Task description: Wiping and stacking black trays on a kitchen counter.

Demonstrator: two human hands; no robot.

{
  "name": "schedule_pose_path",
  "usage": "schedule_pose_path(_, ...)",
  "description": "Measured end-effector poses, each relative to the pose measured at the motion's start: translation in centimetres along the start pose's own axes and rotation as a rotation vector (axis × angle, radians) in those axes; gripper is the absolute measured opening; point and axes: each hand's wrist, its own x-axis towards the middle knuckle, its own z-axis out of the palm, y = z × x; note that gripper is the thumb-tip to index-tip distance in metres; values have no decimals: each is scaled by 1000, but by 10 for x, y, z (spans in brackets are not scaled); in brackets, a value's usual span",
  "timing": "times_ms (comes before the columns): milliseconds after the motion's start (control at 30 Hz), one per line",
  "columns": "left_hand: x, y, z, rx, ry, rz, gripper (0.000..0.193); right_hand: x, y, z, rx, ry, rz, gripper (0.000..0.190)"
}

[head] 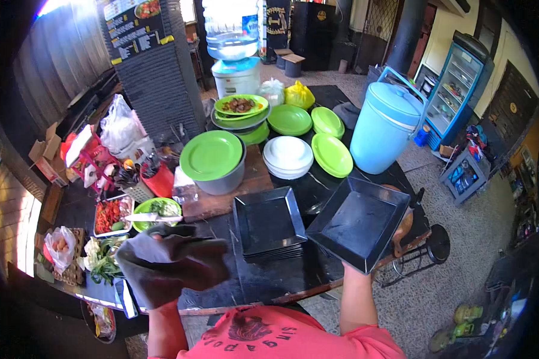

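Note:
A dark grey cloth (175, 264) is bunched in my left hand (161, 244), which it mostly covers, above the front edge of the black table. My right hand (351, 268) holds a black rectangular tray (361, 215) tilted up from below; its fingers are hidden under the tray. Between the hands, a stack of similar black trays (269, 222) sits on the table. Behind it stand stacked white plates (288, 155), and green oval plates (332, 155) lie to their right. A green plate (211, 155) covers a grey pot on a wooden board (256, 172).
A tall light-blue cooler jug (386, 125) stands at the back right. On the left are a knife (152, 217) across a green bowl (141, 224), a tray of chopped vegetables (113, 215), a phone (125, 298) at the table edge and bagged eggs (60, 247). A black stool (438, 244) stands right.

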Motion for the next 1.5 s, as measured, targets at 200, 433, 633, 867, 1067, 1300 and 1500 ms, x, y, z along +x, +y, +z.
schedule_pose_path(200, 14, 31, 14, 266, -218, -246, 15, 19, -37, -59, -88, 176, -94, 90)
schedule_pose_path(433, -48, -10, 50, 186, -18, -213, 29, 46, -56, -113, -172, 289, -161, 84)
schedule_pose_path(633, -53, -4, 46, 155, -102, -192, 38, 58, -79, -125, -413, 292, -68, 77)
schedule_pose_path(867, -73, -11, 68, -1174, 311, -764, 35, 76, -74, -149, -169, 461, -175, 89)
schedule_pose_path(1067, -68, -18, 67, -1164, 200, -714, 25, 57, -85, -135, -58, 267, -270, 97)
schedule_pose_path(1300, -34, -2, 65, -70, -182, -410, 22, 32, -111, -108, -177, 371, -313, 88)
schedule_pose_path(1500, -23, 23, 64, -417, 130, -460, 13, 24, -97, -91, -507, 556, -369, 51)
